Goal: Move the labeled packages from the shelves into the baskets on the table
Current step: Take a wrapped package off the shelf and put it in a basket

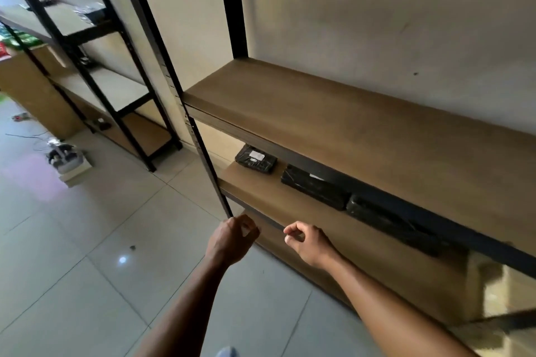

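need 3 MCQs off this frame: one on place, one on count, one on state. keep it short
1. Where do the black packages lie?
A. on the top board
B. on the lower shelf
C. on the floor

2. How many black packages show there?
A. one
B. three
C. five

3. What do the left hand and right hand hold?
A. a package each
B. a basket
C. nothing

Answers:
1 B: all of them rest on the lower shelf, towards its back.
2 B: three lie in a row, left to right.
3 C: both hands have loosely curled fingers with nothing in them, in front of the shelf edge.
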